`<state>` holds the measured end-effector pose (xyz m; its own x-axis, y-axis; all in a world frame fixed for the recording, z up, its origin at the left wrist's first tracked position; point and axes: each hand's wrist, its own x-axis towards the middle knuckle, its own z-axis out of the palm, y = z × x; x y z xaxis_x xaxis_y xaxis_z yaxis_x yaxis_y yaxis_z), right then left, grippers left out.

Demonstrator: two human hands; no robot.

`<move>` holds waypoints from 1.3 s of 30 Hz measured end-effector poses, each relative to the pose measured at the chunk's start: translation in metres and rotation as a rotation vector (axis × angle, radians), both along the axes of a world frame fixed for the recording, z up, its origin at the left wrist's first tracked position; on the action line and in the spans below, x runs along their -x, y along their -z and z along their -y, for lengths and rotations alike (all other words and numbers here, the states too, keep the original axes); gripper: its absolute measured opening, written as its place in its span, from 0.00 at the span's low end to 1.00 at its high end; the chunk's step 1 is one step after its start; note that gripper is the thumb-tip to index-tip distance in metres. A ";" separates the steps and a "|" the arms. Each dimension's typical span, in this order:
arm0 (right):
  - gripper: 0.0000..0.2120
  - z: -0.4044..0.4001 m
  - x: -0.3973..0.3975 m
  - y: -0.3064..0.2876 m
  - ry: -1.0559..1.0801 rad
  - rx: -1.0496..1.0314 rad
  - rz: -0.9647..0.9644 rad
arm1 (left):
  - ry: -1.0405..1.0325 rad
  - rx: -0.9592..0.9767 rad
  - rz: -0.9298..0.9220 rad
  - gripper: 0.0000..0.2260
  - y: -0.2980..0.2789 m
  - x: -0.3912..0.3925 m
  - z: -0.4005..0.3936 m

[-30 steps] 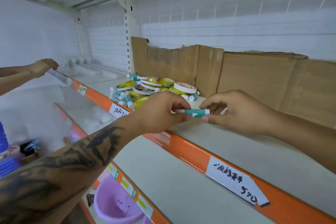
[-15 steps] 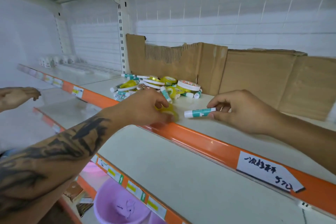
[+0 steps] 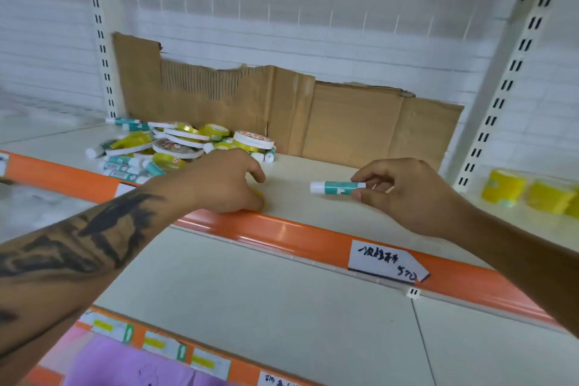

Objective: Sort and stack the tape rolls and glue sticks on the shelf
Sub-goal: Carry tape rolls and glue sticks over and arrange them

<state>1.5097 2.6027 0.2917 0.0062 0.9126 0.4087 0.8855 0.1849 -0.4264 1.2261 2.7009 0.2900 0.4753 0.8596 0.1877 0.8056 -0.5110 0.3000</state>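
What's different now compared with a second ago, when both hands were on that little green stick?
The left hand let go of the glue stick and took a yellow tape roll, which it now holds down on the shelf near the front edge. The right hand went on pinching the stick by one end. The pile of rolls and sticks and the cardboard behind look unchanged.
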 end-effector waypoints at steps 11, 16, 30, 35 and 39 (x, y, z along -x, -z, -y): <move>0.05 0.109 -0.096 -0.007 0.227 -0.067 -0.052 | 0.327 -0.087 0.280 0.21 0.006 -0.127 0.055; 0.05 0.175 -0.163 -0.003 0.308 -0.113 -0.101 | 0.450 -0.093 0.354 0.18 -0.001 -0.205 0.105; 0.05 0.408 -0.394 0.008 0.597 -0.118 -0.104 | 0.672 -0.142 0.387 0.18 0.014 -0.483 0.285; 0.06 0.442 -0.452 0.014 0.637 -0.154 -0.131 | 0.710 -0.116 0.363 0.20 0.016 -0.553 0.322; 0.06 0.453 -0.493 0.021 0.655 -0.175 -0.173 | 0.733 -0.091 0.308 0.19 0.009 -0.605 0.332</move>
